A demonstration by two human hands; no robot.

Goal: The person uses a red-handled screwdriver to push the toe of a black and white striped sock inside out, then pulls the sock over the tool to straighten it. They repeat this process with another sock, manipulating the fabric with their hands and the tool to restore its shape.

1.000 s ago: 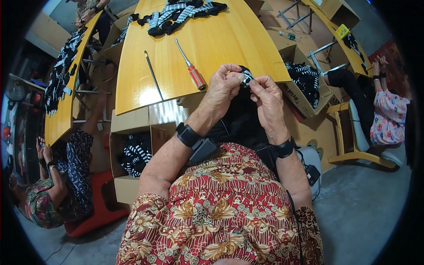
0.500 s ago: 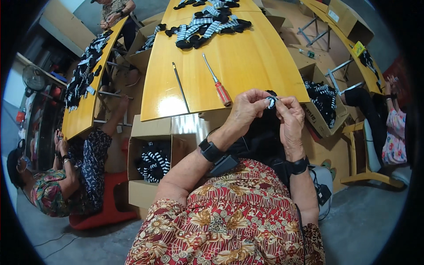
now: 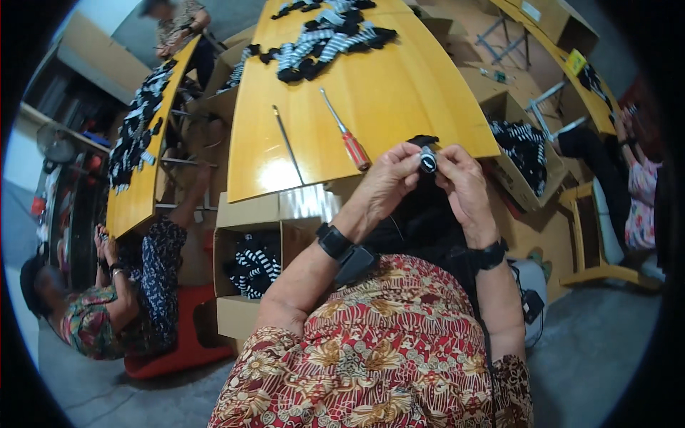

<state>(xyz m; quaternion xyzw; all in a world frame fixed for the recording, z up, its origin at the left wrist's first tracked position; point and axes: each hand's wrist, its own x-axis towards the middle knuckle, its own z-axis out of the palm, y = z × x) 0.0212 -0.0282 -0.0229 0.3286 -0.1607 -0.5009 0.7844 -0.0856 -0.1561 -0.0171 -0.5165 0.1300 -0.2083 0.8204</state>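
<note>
The left hand (image 3: 385, 182) and right hand (image 3: 464, 178) meet just past the near edge of the yellow counter (image 3: 385, 93), the 2 grips pinching a small black-and-white piece (image 3: 427, 160) between their fingertips. A red-handled screwdriver (image 3: 345, 139) lies on the counter just left of them.

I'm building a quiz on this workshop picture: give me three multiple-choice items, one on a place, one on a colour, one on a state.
1. Where does the red-handled screwdriver lie?
A on the yellow wooden table
B in a cardboard box
C on the floor

2. What colour is the watch-like band on the left wrist?
A white
B black
C green

3. How is the small black-and-white piece held?
A lying loose on the table
B in the left hand alone
C pinched between both hands

Answers: 1 A, it rests on the tabletop beside a thin metal rod. 2 B, the strap is black. 3 C, left hand and right hand meet on it.
</note>
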